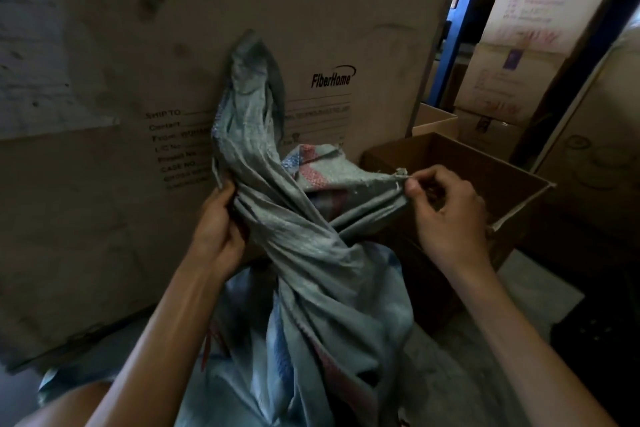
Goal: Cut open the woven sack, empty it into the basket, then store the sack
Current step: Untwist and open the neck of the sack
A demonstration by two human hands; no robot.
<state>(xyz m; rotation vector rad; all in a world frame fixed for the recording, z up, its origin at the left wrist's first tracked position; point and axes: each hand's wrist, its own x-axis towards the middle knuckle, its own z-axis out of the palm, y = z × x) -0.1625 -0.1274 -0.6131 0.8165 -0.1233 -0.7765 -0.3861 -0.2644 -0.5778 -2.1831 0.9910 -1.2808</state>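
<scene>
A grey-green woven sack (pixel 311 253) with red and blue stripes hangs crumpled and twisted in front of me, limp, its lower part bunched near my lap. My left hand (pixel 218 225) grips the twisted cloth on its left side, below a tall fold that stands up against a big carton. My right hand (pixel 446 211) pinches a frayed corner of the sack's edge between thumb and fingers, pulling it out to the right. No basket and no cutting tool are in view.
A large brown FiberHome carton (pixel 173 80) fills the space behind the sack. An open brown cardboard box (pixel 450 163) stands on the floor to the right, under my right hand. Stacked cartons (pixel 526 45) and a blue rack post (pixel 457 21) rise at the right.
</scene>
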